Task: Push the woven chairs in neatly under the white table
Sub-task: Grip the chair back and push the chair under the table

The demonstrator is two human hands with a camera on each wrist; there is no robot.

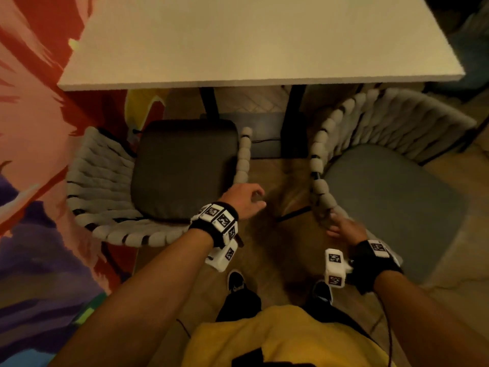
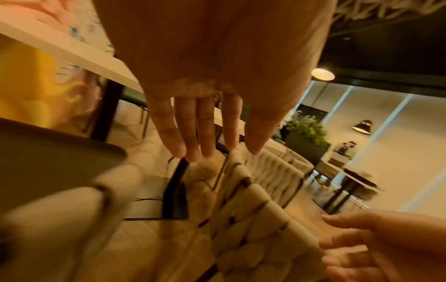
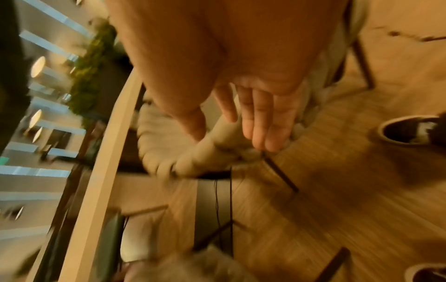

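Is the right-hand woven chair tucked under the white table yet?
Out. The right woven chair has its whole blue seat clear of the white table edge and sits angled, not square to it.

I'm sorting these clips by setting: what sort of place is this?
Probably a café or office lounge, not a home. Beyond the white table and woven chairs, the left wrist view shows more tables with similar chairs, a large planter, and pendant lamps.
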